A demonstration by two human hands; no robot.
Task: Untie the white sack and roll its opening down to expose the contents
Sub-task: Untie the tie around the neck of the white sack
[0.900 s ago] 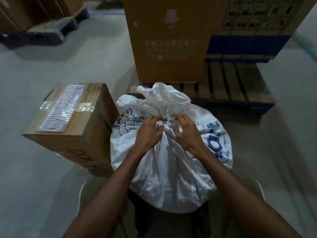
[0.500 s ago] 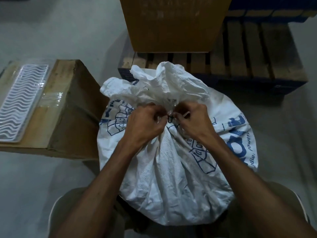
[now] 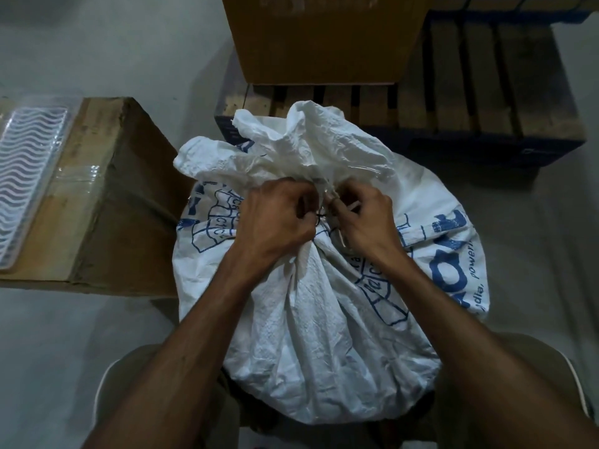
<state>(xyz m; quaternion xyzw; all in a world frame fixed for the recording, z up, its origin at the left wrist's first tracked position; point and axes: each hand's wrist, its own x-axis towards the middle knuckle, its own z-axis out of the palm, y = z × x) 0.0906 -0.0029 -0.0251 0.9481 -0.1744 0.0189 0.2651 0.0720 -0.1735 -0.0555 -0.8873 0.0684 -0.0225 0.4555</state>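
Note:
A full white woven sack (image 3: 324, 319) with blue print stands upright between my knees. Its neck is gathered and bound by a thin tie (image 3: 325, 215), with the loose mouth bunched up behind. My left hand (image 3: 275, 222) is closed on the neck and tie from the left. My right hand (image 3: 363, 218) pinches the tie's strands from the right. The fingertips of both hands meet at the knot, which is mostly hidden by my fingers. The sack's contents are not visible.
A cardboard box (image 3: 97, 196) stands close on the left, with a white wavy plastic tray (image 3: 29, 183) on top. Behind the sack lies a wooden pallet (image 3: 486, 92) carrying a large cardboard box (image 3: 324, 37). Grey concrete floor (image 3: 64, 351) surrounds everything.
The camera has tilted down and come closer to the sack. My hands stay at the neck, their fingers working slightly apart at the knot.

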